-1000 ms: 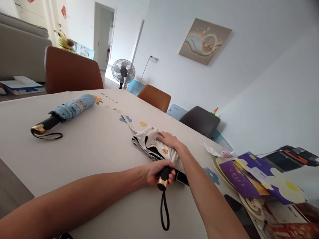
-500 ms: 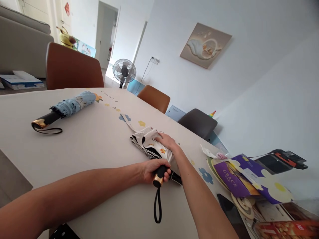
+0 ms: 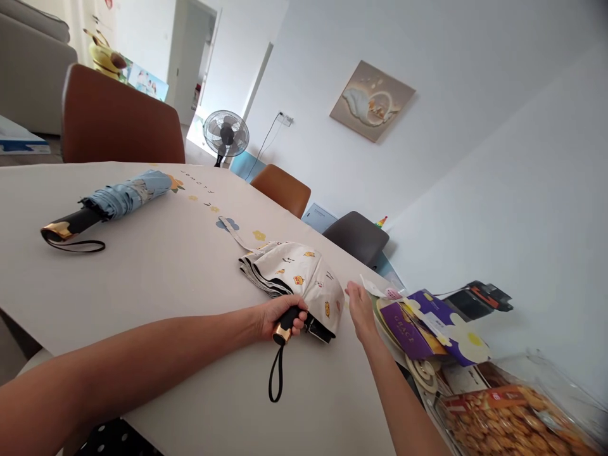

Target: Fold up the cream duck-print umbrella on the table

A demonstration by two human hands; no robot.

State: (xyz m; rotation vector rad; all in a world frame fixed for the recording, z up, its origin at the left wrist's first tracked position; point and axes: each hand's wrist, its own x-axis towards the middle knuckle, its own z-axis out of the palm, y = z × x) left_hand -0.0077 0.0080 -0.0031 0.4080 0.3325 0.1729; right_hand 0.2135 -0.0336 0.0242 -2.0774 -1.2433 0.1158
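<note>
A white umbrella [image 3: 304,272] with small orange cartoon prints and a black lining lies loosely folded on the table. My left hand [image 3: 282,316] is wrapped round its black handle, which has a gold end and a black wrist loop. Just right of the canopy, apart from it, my right hand [image 3: 361,310] is raised with nothing seen in it; the fingers are partly turned away, but look extended. A pale strap of the umbrella stretches toward the far side. Farther left lies a blue umbrella [image 3: 128,193], rolled up, its black and gold handle toward me.
The table [image 3: 190,272] has a pale cloth with printed flowers. At the right are a purple box [image 3: 413,329], a biscuit package [image 3: 513,418] and other items. Chairs [image 3: 118,120] stand along the far side, with a fan [image 3: 226,134] behind.
My right hand has let go of the white canopy and moved right, off it. The canopy has spread wider to the right. My left hand keeps its hold on the handle.
</note>
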